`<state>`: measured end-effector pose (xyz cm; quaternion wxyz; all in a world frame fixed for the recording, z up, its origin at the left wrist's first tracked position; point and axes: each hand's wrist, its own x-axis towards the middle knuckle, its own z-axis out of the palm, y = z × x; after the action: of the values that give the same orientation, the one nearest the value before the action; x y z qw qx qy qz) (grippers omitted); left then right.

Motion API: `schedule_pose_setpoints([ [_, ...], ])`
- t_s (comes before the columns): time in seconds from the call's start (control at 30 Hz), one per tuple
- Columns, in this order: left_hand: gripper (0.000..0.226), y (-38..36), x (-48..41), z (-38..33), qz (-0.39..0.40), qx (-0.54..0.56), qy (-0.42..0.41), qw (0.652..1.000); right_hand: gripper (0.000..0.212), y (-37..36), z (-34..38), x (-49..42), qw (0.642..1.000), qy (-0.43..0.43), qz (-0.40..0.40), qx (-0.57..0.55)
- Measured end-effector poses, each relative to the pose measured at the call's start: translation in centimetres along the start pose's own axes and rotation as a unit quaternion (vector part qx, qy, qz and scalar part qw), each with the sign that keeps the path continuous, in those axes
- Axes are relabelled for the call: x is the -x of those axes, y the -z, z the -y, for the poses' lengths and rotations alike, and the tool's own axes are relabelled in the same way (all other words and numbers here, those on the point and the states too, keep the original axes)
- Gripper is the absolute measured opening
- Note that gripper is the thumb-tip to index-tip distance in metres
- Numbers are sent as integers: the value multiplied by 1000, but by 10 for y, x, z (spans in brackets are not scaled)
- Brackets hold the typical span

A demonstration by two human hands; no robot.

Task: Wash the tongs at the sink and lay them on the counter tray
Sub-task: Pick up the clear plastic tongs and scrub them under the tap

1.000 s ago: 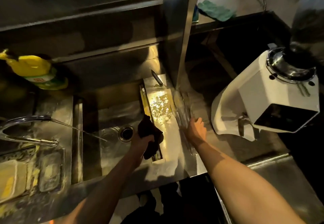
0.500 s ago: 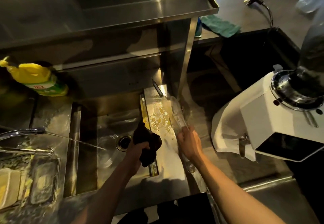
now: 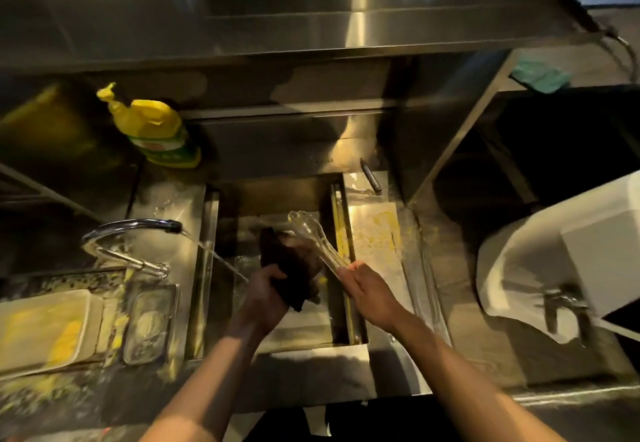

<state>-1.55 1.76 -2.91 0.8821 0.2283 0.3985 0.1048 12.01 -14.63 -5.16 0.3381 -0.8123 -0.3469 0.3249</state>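
Pale plastic trays (image 3: 41,331) smeared with yellow residue sit at the far left on the wet steel counter, a small clear rectangular container (image 3: 149,320) just beside them. Behind them a yellow squeeze bottle (image 3: 152,130) with a green label stands against the steel backsplash. A curved chrome faucet (image 3: 131,227) arcs rightward and sends a thin stream of water slanting down into the rectangular stainless sink (image 3: 211,268). Over the basin, the left hand (image 3: 266,296) has its fingers curled round a dark, crumpled scrubbing cloth (image 3: 291,268), which is pressed against the tongs (image 3: 315,237). These are clear, glassy and long, tilted up and away over the sink, their rounded tips at the far end. The right hand (image 3: 367,289) pinches their near end, fingers wrapped about the handle. Right of the basin lies a flat, shiny steel tray (image 3: 374,234) speckled with yellow and water, with a short dark rod-like object (image 3: 370,177) at its far edge. Farther right stands a white, angular appliance (image 3: 561,261), and a green cloth (image 3: 540,76) lies on the dark counter behind.
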Motion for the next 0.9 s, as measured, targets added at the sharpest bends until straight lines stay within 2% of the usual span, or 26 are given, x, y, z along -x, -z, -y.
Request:
schedule_pose_setpoints([
  [0.07, 54, 26, 4, -17, 8, 42, -9, 999, 58, -20, 13, -5, 999, 33, 40, 14],
  [0.23, 34, 66, 11, -55, 31, 56, -46, 997, 52, -56, 45, -21, 990, 37, 111, 73],
  [0.37, 14, 79, 7, -82, -9, -94, -86, 992, 59, -92, 75, -40, 987, 23, 131, 91],
  [0.43, 2, 92, 3, -99, -66, -180, -96, 977, 60, -98, 82, -52, 980, 16, 150, 129],
  [0.5, 9, 112, -5, -112, -105, -210, -98, 967, 58, -92, 87, -68, 965, 22, 164, 201],
  [0.57, 5, 118, -9, -115, -21, -173, -81, 981, 59, -89, 91, -85, 958, 21, 163, 235],
  [0.6, 16, 117, -11, -112, 12, -130, -71, 989, 61, -93, 93, -91, 959, 20, 159, 232],
  [0.67, 29, 115, -19, -104, -12, -61, -45, 997, 62, -108, 94, -98, 971, 2, 148, 189],
  [0.7, 27, 115, -21, -105, -28, -48, -35, 998, 60, -116, 94, -97, 976, -12, 148, 162],
  [0.77, 17, 128, -29, -113, -47, -84, -43, 994, 55, -123, 89, -95, 977, -33, 157, 140],
  [0.83, 24, 144, -35, -119, -34, -153, -46, 987, 54, -120, 81, -95, 975, -31, 152, 158],
  [0.9, 30, 144, -38, -117, 8, -99, -5, 995, 54, -120, 84, -96, 976, -21, 139, 168],
])
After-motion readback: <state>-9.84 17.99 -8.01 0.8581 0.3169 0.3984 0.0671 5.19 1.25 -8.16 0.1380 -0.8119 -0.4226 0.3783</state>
